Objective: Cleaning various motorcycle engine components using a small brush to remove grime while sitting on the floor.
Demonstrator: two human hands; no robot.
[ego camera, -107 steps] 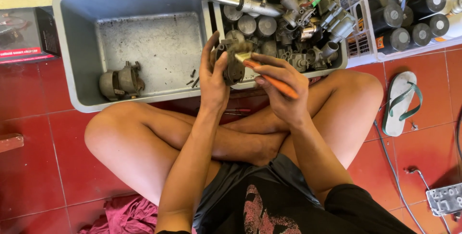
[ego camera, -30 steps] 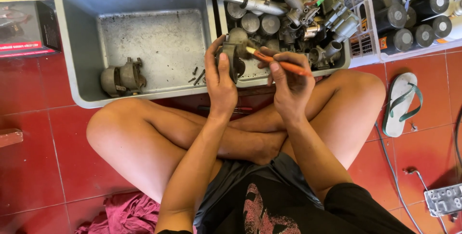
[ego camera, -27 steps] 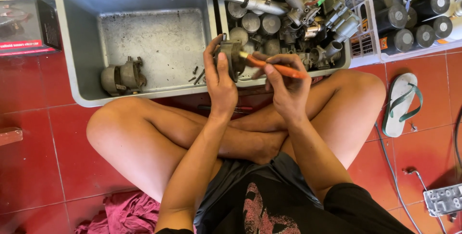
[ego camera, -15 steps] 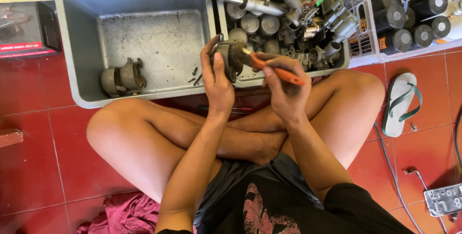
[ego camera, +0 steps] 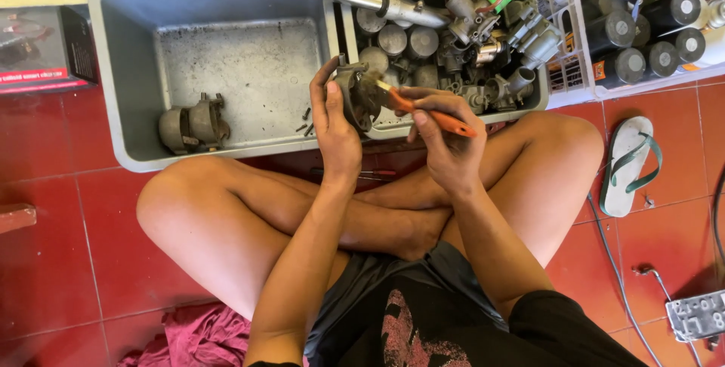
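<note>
My left hand (ego camera: 336,137) is clenched round the grey metal engine part (ego camera: 355,95), raised over the grey tub's (ego camera: 121,72) near rim. My right hand (ego camera: 445,137) grasps the orange-handled tool (ego camera: 430,112); its tip, apart a moment ago, now contacts the part's face.

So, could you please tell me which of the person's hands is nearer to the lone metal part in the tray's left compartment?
Left. The left hand is right of the lone metal part, holding a grimy metal part; the right hand is farther right, holding an orange-handled tool.
</note>
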